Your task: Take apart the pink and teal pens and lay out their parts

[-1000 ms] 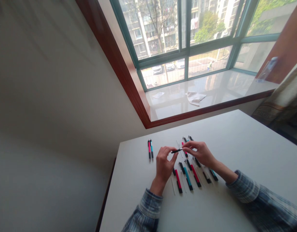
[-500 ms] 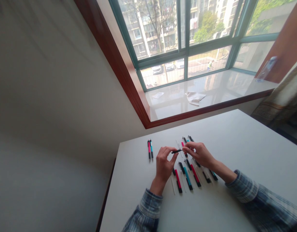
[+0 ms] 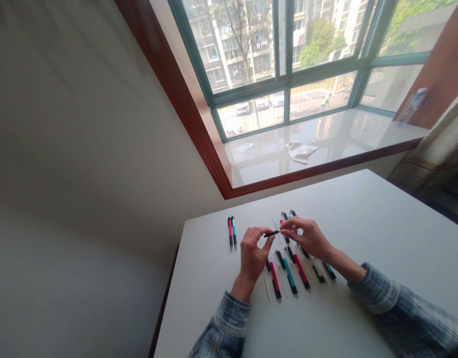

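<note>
head | left hand [image 3: 253,250] and right hand [image 3: 306,237] | both pinching black pen [image 3: 272,233]

Residential interior, apparently an upper-storey flat. A bay window [image 3: 286,90] with green metal frames was set in reddish-brown wooden trim [image 3: 180,104] above a polished stone sill [image 3: 325,130], with a patterned curtain [image 3: 433,149] at its right. Through the glass, apartment blocks [image 3: 229,44] rose opposite and parked cars [image 3: 262,102] stood below. A white table [image 3: 363,223] stood beneath the window beside a painted wall [image 3: 83,149].
</note>
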`<state>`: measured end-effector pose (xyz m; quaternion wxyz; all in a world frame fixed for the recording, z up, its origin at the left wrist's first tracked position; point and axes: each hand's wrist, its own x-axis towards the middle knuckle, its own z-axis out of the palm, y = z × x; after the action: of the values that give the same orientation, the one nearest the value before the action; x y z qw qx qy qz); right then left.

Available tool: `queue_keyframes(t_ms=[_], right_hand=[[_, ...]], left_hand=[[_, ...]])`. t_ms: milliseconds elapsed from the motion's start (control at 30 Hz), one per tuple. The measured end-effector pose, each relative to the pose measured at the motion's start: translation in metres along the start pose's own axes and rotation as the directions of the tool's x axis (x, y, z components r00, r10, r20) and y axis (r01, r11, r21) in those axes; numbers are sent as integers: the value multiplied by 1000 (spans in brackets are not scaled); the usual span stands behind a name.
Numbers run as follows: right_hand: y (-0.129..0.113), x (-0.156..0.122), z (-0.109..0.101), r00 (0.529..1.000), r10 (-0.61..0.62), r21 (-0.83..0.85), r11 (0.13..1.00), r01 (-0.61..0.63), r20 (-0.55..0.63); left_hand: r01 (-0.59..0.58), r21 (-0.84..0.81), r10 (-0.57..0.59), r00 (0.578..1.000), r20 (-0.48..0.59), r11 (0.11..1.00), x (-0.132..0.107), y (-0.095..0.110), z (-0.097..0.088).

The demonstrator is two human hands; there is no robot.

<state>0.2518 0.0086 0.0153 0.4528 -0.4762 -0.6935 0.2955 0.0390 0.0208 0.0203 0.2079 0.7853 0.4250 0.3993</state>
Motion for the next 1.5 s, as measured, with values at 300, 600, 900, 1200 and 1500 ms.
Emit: queue_keyframes(t_ms=[300,600,900,1200,1500], right_hand=[[-1,-1,3,993,59,-5,998,-59,100],[-4,2,-7,996,-15,-39,999,19,87],[-3,1,-5,988,1,-56,998,8,157],[-4,2,-5,984,1,-49,999,8,179],[-4,1,-5,983,-33,-54,998,43,178]], left_hand=[[-30,-6,30,999,30,1000,0,2,-1],[-25,5,25,1000,0,1000,1,1,0],[-20,-20,20,1000,19,1000,0,1,0],[-17,-22,17,999,28,1000,1,2,0],[-9,-42,10,1000,21,999,0,2,1]])
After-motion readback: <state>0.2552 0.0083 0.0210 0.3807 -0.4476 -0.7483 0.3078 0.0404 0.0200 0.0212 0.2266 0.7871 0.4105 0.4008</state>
